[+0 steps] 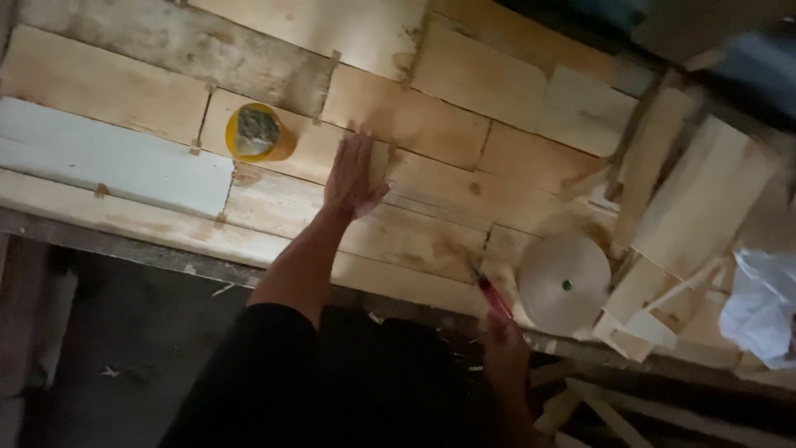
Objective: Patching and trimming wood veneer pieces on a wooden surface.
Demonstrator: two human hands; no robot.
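1. Left hand [355,178] lies flat and open on the wood sheets [431,133], mid-table.
2. Right hand [504,353] grips a red tool [492,294] at the near edge, beside the tape roll [564,284].
3. Sheets mostly laid; loose offcuts [705,199] remain at the right end.

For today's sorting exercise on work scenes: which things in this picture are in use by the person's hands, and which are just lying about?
In use:
- left hand, flat on the wooden boards
- right hand, holding a red tool

Lying about:
- yellow cup
- white tape roll
- loose wood offcuts
- white plastic bag
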